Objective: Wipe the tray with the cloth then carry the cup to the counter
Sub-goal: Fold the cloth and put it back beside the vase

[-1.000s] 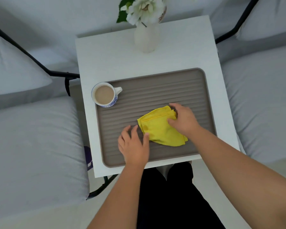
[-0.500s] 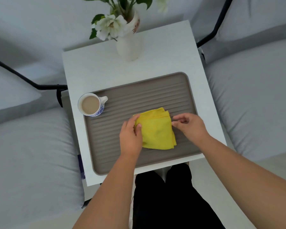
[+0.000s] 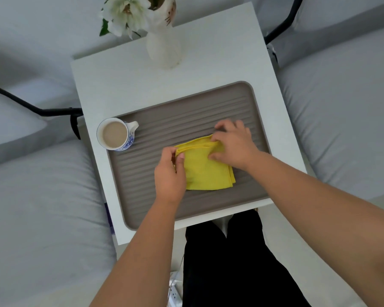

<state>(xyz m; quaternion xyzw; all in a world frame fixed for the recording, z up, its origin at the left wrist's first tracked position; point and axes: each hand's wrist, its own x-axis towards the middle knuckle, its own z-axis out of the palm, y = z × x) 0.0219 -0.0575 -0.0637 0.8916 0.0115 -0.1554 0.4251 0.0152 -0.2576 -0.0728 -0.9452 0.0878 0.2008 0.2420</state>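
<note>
pinching the folded yellow cloth (image 3: 205, 168) at two corners: left hand (image 3: 170, 173) with thumb and fingers pressed onto the near-left edge, right hand (image 3: 234, 145) nipping the far-right corner, other fingers loosely spread. lying flat on the ribbed grey tray (image 3: 248, 100) between both grips, on the white table (image 3: 208, 63). standing full and well off to the left of the left grip, the cup (image 3: 115, 134), seemingly on the tray's far-left corner. likely readying a wipe. risking a spill if a leftward stroke nudges tray or cup, given the high fill. snagging on ribs could also bunch the cloth. farther beyond, a vase (image 3: 163, 47), tippable by a jolted table.
</note>
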